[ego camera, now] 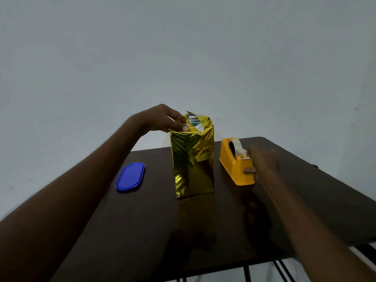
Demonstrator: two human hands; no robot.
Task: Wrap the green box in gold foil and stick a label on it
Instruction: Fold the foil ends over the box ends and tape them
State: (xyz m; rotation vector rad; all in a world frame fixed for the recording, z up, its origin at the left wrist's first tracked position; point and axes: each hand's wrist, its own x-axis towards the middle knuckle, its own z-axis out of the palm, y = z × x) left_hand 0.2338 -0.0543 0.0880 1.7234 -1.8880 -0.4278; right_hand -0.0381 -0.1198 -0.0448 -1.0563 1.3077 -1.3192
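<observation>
The box [193,159] stood upright near the middle of the dark brown table [203,231], with its sides fully covered in gold foil [191,151]. No green surface of the box was visible. At the top of the box, the foil was not closed flat: creased flaps stood up, and the silver underside of one flap [193,121] faced the camera.

The left hand [164,119] reached in from the left and was positioned at the upper left corner of the box. Its grip was closed on the foil: the thumb [184,128] pressed against the top edge and the fingers curled over the raised flap above it.

The right hand [262,161] was positioned at the near end of the yellow tape dispenser [236,165], which stood on the table just to the right of the box, apart from it. This hand was blurred. The fingers curled toward the cutter end [245,158] of the dispenser, and one fingertip [249,170] touched the side of the yellow body. Whether this grip pinched the tape end could not be determined. A roll of pale tape [237,148] sat in the dispenser.

A blue oval lid [130,177] lay flat on the table to the left of the box, well apart from it. A plain pale wall [183,47] stood behind the table.
</observation>
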